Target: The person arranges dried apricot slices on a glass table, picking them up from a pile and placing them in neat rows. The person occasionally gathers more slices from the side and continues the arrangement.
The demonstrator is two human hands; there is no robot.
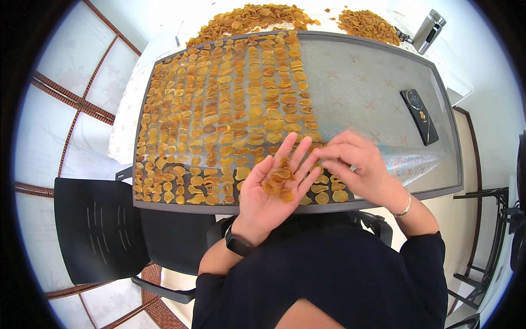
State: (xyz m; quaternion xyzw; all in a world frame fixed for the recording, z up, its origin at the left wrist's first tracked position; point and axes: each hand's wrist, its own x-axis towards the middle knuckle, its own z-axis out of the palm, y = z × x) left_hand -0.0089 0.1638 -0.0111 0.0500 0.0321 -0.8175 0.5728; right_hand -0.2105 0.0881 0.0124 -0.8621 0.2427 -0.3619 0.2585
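My left hand is palm up, fingers spread, with a small heap of amber dried slices resting on it. Just to its right, my right hand has thumb and forefinger close together beside the left fingertips. It is slightly blurred, and I cannot tell whether a slice sits between those fingertips. Both hands are over the near part of a grey-framed mesh screen. Upright rows of similar dried slices cover the screen's left and middle. Some slices near the front edge are hidden behind my hands.
A black smartphone lies on the screen's right part. Beyond the far edge are a large pile and a smaller pile of slices. A metal tumbler stands at the back right. A black chair is at my left.
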